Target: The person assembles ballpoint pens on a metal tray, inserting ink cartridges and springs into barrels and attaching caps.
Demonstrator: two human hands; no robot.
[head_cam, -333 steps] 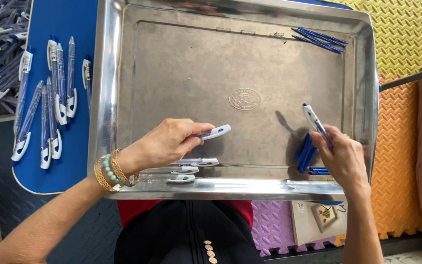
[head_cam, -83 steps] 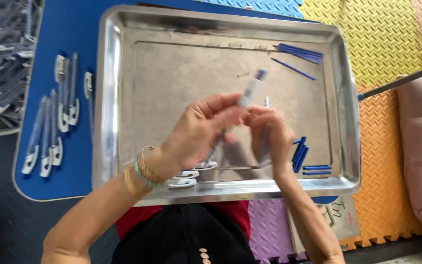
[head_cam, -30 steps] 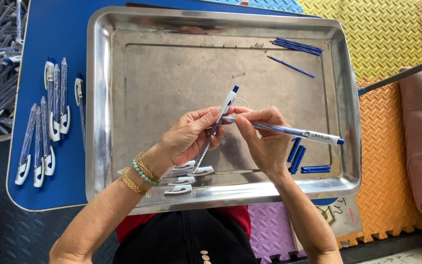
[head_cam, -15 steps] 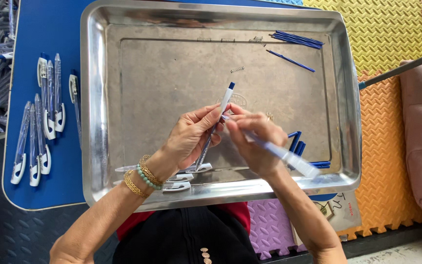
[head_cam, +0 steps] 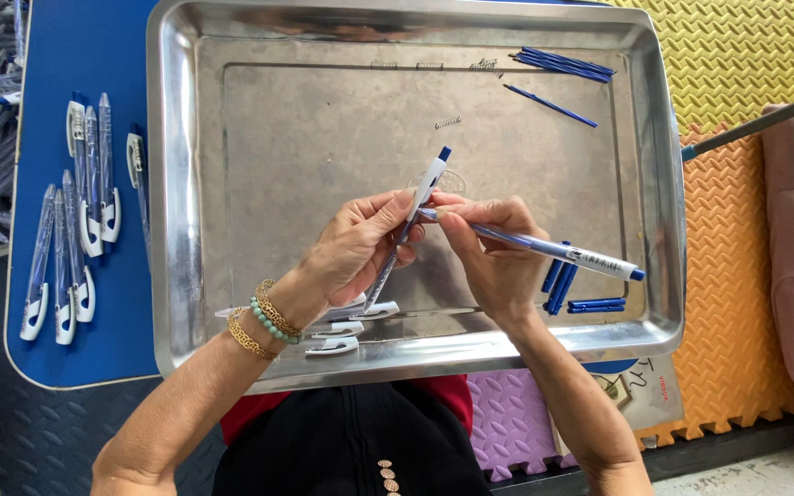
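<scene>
- The pen barrel (head_cam: 413, 223), white and clear with a blue tip on top, stands tilted over the middle of the tray (head_cam: 176, 184); it is pinched between the thumb and the fingers of the left hand (head_cam: 356, 248), and its lower end goes down under the palm
- The second pen (head_cam: 553, 250) lies almost flat, it points to the right; its near end sits between the fingertips of the right hand (head_cam: 493, 262), very close to the barrel
- So both hands are closed on a pen part, fingertips of one hand nearly touching the other
- The left wrist has bracelets (head_cam: 264, 321), gold ones and one with green beads
- Under the left hand, at the near rim, lie white clips (head_cam: 333, 344)
- Just right of the right hand lie short blue pieces (head_cam: 576, 298)
- In the far right corner lie thin blue refills (head_cam: 562, 64), and small springs (head_cam: 448, 122) lie near them
- Left of the tray, finished pens (head_cam: 75, 220) lie in rows on a blue table (head_cam: 48, 55)
</scene>
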